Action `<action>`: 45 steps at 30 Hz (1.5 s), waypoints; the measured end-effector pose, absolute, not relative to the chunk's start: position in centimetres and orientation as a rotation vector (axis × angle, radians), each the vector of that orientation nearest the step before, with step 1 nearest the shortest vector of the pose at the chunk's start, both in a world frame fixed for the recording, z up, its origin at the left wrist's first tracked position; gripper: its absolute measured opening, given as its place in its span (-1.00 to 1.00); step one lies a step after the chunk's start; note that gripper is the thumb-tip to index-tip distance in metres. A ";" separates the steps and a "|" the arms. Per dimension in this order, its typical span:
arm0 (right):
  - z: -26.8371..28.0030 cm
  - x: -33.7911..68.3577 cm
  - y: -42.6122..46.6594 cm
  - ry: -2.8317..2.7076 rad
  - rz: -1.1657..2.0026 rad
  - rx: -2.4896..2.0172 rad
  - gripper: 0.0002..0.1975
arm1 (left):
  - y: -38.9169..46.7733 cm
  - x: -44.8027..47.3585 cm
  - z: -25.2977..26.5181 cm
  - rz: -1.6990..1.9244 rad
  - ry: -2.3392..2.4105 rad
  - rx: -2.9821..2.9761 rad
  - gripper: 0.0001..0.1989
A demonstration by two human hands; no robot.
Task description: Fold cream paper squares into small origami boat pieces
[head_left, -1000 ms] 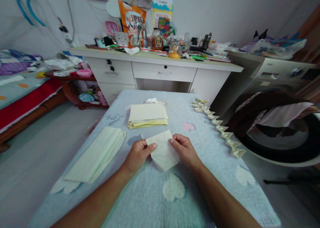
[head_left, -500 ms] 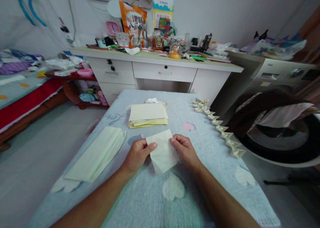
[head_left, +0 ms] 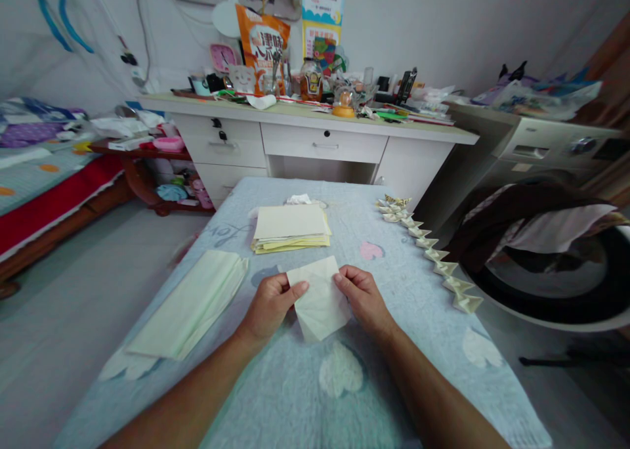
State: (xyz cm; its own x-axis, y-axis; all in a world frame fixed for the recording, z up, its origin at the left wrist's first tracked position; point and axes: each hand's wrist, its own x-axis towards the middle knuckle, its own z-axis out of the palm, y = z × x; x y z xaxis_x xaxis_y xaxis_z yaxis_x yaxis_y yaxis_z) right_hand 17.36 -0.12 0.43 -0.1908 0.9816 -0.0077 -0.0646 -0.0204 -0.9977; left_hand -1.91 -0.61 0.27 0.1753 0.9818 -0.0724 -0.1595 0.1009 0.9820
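Note:
A creased sheet of pale paper (head_left: 321, 301) is held up between both hands over the cloth-covered table. My left hand (head_left: 270, 303) grips its left edge, thumb on top and fingers underneath. At the upper right edge, my right hand (head_left: 363, 295) pinches the sheet the same way. Beyond the hands lies a stack of cream and yellow paper (head_left: 291, 222). Left of my left arm rests a pile of long pale-green paper (head_left: 189, 304). Folded paper pieces (head_left: 440, 260) stand in a row along the table's right side.
The table (head_left: 335, 403) wears a blue cloth with heart shapes. Behind it a white desk (head_left: 325, 140) carries jars, a snack bag (head_left: 264, 45) and clutter. At right is a washing machine (head_left: 556, 140) with its round door open and clothes hanging out. A bed (head_left: 54, 186) is at left.
Almost nothing differs. Both hands keep their grip on the paper sheet, with at most a tiny shift in its position.

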 end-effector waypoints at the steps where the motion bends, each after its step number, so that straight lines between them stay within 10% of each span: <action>1: 0.4 17.3 -0.1 -1.296 1.384 -1.083 -0.65 | -0.6 -1.9 0.2 1.097 1.012 1.104 -0.68; 21: 0.6 16.7 0.0 -1.794 0.564 -1.529 -0.72 | -0.4 -1.1 0.5 1.084 1.488 1.692 -0.47; 45: 0.8 16.4 0.3 -2.062 0.222 -2.010 -0.73 | -1.1 -0.8 -0.7 0.787 1.319 2.545 -0.74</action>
State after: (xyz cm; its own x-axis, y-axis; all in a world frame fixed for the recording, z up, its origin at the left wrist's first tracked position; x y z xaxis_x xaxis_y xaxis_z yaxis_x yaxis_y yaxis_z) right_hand 16.44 0.25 0.83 -0.0146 0.9972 0.0738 0.9586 0.0349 -0.2824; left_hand -0.80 -1.10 -0.71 0.4701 0.7989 0.3752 0.7097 -0.5949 0.3773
